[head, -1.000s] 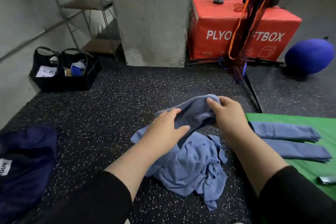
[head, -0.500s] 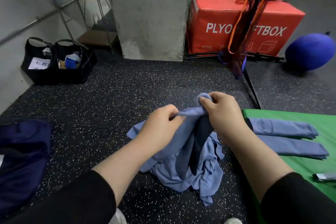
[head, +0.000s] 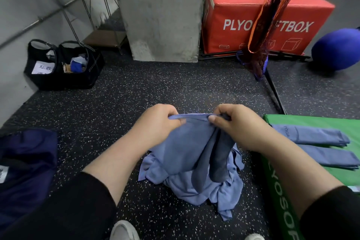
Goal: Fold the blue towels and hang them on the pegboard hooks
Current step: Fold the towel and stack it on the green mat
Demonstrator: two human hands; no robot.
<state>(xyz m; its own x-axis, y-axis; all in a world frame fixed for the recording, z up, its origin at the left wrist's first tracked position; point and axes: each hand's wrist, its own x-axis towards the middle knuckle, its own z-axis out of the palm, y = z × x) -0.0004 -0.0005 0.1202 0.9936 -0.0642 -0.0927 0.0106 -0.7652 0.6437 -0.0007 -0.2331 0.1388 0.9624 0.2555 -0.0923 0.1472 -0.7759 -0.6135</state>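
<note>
Blue towel point(head: 185, 146) held up by its top edge in both hands, over the towel pile point(head: 204, 191) on the floor.

Largest first: speckled black floor point(head: 155, 87); concrete pillar point(head: 159, 11) at back; red soft box point(head: 253, 15) right of it, with strap bundle point(head: 270, 15) hanging in front; green soft box point(head: 311, 124) at right, carrying two folded towels point(head: 311, 136), side by side. Dark blue ball point(head: 337, 48) far right, black tote point(head: 62, 64) by left wall, navy fabric point(head: 23, 171) at left edge. Left hand point(head: 155, 126) and right hand point(head: 235, 124): fingers curled, each pinching the towel's upper hem, hem taut between them. Rest of the towel drapes down onto the pile. Pegboard hooks not in view.
</note>
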